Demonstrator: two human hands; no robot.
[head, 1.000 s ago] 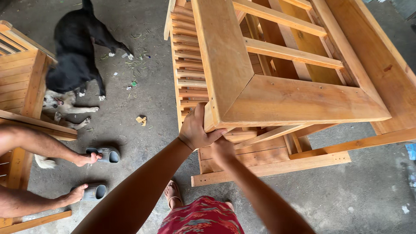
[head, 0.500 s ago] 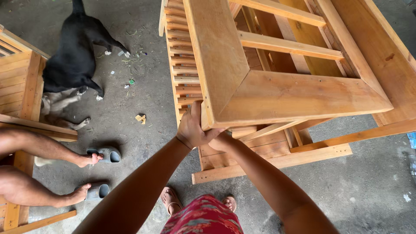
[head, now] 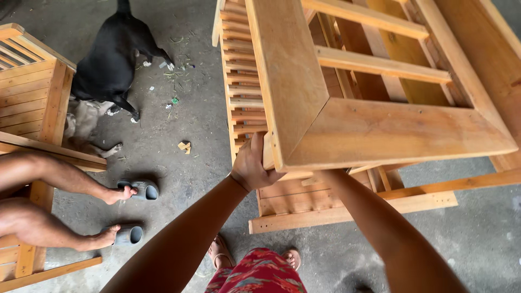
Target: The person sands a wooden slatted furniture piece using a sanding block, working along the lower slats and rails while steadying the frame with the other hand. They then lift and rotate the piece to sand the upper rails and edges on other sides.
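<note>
Left hand (head: 254, 165) reaches up with the arm stretched long, fingers curled over the near corner of the wooden frame (head: 380, 133), grip closed firmly on its edge. The frame tilts above a slatted wooden piece (head: 244, 87) on the concrete floor (head: 179, 146). The right forearm runs up beneath the frame's near rail; that hand is hidden, probably holding from below, but I cannot tell. Left of the frame, a black dog (head: 111, 62) stands, and another person's feet rest in grey sandals (head: 142, 190).
</note>
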